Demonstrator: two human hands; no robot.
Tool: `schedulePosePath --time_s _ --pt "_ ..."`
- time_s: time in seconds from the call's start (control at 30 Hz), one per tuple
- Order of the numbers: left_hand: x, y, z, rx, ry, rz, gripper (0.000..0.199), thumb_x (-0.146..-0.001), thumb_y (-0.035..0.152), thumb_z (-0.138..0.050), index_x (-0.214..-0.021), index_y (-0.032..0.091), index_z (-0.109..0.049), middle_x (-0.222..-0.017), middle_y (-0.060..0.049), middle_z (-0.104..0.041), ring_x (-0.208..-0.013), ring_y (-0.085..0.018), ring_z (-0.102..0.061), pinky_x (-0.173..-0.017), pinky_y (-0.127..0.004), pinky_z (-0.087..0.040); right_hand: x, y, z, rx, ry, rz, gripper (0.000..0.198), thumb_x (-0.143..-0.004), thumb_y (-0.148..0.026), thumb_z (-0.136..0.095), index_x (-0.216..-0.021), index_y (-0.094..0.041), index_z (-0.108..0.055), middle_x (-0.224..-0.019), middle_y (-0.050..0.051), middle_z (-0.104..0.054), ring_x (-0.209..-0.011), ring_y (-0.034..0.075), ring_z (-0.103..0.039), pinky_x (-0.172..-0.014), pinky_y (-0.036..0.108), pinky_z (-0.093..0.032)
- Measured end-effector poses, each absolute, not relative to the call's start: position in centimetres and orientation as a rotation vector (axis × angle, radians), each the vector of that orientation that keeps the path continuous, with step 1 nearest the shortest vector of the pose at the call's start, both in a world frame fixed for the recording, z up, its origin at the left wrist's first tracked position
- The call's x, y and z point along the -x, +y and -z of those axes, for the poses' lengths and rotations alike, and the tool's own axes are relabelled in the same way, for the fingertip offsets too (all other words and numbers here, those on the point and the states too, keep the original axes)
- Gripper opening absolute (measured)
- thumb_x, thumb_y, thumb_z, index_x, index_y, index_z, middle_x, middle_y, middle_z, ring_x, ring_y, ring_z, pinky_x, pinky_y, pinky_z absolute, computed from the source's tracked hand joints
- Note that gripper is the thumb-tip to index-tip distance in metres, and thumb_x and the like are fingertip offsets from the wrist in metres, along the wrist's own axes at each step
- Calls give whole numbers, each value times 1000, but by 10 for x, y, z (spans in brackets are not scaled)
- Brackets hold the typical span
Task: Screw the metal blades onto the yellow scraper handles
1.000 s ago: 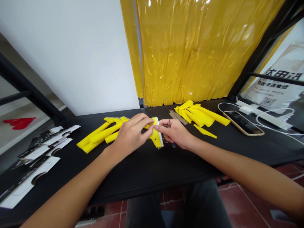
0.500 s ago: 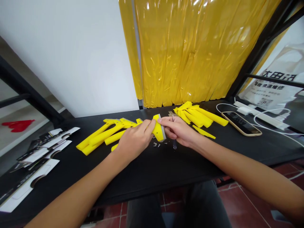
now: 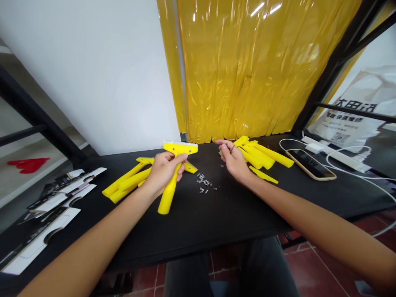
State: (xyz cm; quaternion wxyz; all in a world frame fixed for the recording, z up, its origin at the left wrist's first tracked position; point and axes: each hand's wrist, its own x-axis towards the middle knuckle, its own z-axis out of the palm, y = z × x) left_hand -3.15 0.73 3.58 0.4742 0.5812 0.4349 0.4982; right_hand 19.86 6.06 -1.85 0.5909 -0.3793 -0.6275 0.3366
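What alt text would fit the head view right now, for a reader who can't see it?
The person's left hand grips a yellow scraper over a black table; the right hand, its hold unclear, is beside yellow handle parts. Loose screws lie between the hands, with more yellow scrapers at left and a smartphone at right.

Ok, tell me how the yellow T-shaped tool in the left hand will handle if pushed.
The yellow T-shaped tool is probably stiff: its handle juts straight from the left hand. The rounded handle may want to roll, but the wide flat head should stop it. Its smooth, plastic-looking surface could slide easily.
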Motion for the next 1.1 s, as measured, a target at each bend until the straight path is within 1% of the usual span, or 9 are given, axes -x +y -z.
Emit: schedulePosePath --time_s 0.2,0.33,0.4,0.47,0.57,0.67,0.73,0.93,1.1 --pt "32 12 -29 -1339 994 -1178 25 -86 35 -70 -71 18 -61 -48 1 -50 -36 -7 -45 -35 -21 -35 -188 62 39 868 -1764 -952 50 -100 -61 -38 -101 -17 -62 -76 -1 -56 -68 13 -52 -69 26 -44" --pt "33 13 -28 -1334 1003 -1183 25 -86 35 -71 -71 18 -60 -48 2 -49 -37 -7 -44 -35 -21 -35 -190 59 34 1003 -1681 -805 47 -98 -65 -38 -93 -21 -55 -65 -5 -48 -60 14 -48 -63 27 -40" --pt "33 12 -28 -1357 994 -1206 24 -86 34 -70 -71 18 -60 -48 2 -49 -37 -7 -44 -35 -21 -35 -193 57 27 1072 -1634 -678 39 -95 -61 -48 -92 -22 -52 -69 -4 -49 -63 15 -48 -64 28 -41" --pt "33 13 -28 -1376 1011 -1223 24 -87 33 -70 -71 19 -60 -48 2 -49 -36 -8 -44 -35 -22 -34 -196 56 20 1118 -1668 -535 31 -95 -52 -54 -95 -21 -54 -81 1 -57 -75 18 -55 -72 31 -44" --pt "35 14 -26 -1400 1071 -1224 24 -87 34 -69 -71 19 -59 -49 2 -49 -35 -8 -44 -35 -24 -34 -201 51 11 1077 -1861 -387 27 -100 -38 -45 -113 -20 -60 -98 9 -64 -90 22 -61 -83 36 -46" --pt "37 16 -23 -1456 1136 -1250 26 -87 35 -69 -69 19 -58 -49 2 -50 -36 -8 -45 -35 -23 -36 -203 40 3 1078 -2057 -431 36 -104 -39 -39 -132 -26 -56 -86 5 -68 -80 23 -63 -78 36 -46" --pt "39 17 -21 -1522 1200 -1271 31 -86 37 -69 -65 19 -56 -49 1 -51 -36 -8 -45 -34 -23 -36 -203 33 -2 1092 -2096 -438 36 -104 -42 -39 -133 -28 -57 -87 5 -70 -84 25 -65 -79 36 -46" --pt "39 15 -22 -1744 1411 -1235 37 -88 37 -65 -59 20 -51 -46 0 -54 -32 -11 -48 -36 -24 -37 -200 26 -7 918 -2263 -333 32 -104 -32 -41 -125 -24 -64 -117 8 -73 -103 26 -68 -87 36 -47" --pt "37 12 -25 -1770 1502 -1178 34 -87 39 -63 -62 20 -50 -44 2 -53 -34 -12 -50 -37 -24 -38 -201 28 -4 960 -2365 -176 34 -103 -30 -42 -127 -21 -65 -110 8 -76 -93 25 -71 -80 35 -49"
